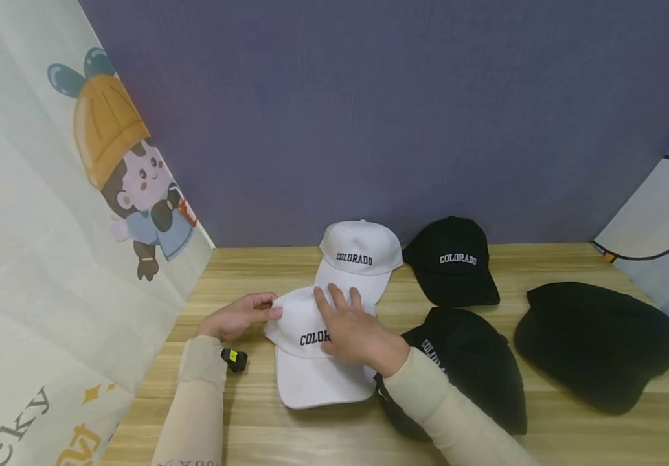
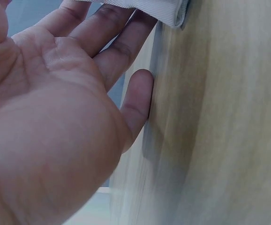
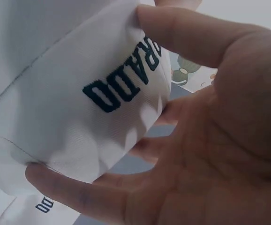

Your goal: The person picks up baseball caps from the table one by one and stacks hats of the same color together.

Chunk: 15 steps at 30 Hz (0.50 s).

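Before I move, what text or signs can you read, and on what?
"COLORADO": rear white cap.
"COLORADO": rear black cap.
"COLOR": front white cap, partly behind right hand; right wrist view: "RADO".
"COLORA": front black cap, rest unclear.
"cky": left wall panel.
Unreadable: orange lettering below it, left sleeve marks, yellow label.

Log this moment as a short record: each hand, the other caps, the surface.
Left hand: pinches left edge of near white COLORADO cap
Right hand: grips that cap's crown, covering some lettering
Far white COLORADO cap: brim partly hidden by near one
Far black COLORADO cap: right of far white one
Near black cap: partly behind right sleeve
Rightmost black cap: no lettering visible
Surface: wood-grain tabletop
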{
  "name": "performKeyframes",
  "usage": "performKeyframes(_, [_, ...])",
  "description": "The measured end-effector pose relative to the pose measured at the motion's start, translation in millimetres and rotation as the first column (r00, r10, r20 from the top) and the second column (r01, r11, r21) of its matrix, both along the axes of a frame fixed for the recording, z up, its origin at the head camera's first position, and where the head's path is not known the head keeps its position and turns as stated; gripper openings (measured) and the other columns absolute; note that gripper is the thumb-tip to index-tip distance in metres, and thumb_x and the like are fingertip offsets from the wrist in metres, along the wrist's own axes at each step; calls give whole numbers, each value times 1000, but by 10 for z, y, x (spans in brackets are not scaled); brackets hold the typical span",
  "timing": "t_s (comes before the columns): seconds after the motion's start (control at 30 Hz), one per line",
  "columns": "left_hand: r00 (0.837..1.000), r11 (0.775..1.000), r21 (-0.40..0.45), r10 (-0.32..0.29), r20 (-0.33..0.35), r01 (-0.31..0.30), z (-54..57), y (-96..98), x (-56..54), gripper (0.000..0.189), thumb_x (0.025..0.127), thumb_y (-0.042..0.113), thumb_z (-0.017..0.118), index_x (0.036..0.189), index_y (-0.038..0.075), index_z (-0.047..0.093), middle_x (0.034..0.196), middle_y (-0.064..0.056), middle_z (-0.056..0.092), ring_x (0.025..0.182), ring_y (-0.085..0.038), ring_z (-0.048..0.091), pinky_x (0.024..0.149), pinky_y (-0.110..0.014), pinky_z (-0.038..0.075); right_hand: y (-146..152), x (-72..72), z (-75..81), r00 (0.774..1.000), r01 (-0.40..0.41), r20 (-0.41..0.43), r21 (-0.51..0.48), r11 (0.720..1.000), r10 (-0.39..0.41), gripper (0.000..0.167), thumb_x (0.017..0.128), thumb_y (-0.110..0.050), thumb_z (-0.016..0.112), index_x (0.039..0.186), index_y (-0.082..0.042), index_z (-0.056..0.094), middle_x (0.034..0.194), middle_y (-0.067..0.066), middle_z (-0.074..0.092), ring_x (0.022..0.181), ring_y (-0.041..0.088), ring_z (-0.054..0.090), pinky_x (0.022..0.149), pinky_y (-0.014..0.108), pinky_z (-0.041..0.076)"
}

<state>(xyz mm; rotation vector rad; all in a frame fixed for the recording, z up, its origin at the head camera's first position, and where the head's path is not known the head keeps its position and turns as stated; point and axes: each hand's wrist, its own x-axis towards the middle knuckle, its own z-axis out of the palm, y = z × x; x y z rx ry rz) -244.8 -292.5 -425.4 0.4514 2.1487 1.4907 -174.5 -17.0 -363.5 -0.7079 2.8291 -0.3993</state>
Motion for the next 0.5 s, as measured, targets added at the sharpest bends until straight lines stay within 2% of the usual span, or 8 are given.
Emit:
performKeyframes(0.2, [1000, 1000, 3, 8, -3, -8, -5, 14, -9, 21, 102, 26, 64, 111, 7, 60, 105, 2, 65, 102, -17, 58, 95, -34, 46, -5, -7, 1, 1000, -1, -15, 23, 1000, 2, 91, 96, -34, 72, 165, -15, 16, 169, 16, 17, 151, 52, 19, 96, 54, 55])
performKeyframes(0.5, [999, 1000, 1, 24, -28, -24, 7, 27, -28, 34, 104, 25, 62, 127, 0, 58, 115, 1, 69, 108, -15, 62, 101, -36, 47, 9, -21, -27, 997, 10, -75, 34, 999, -7, 91, 94, -38, 74, 164, -15, 20, 167, 17, 24, 145, 51, 30, 93, 51, 56])
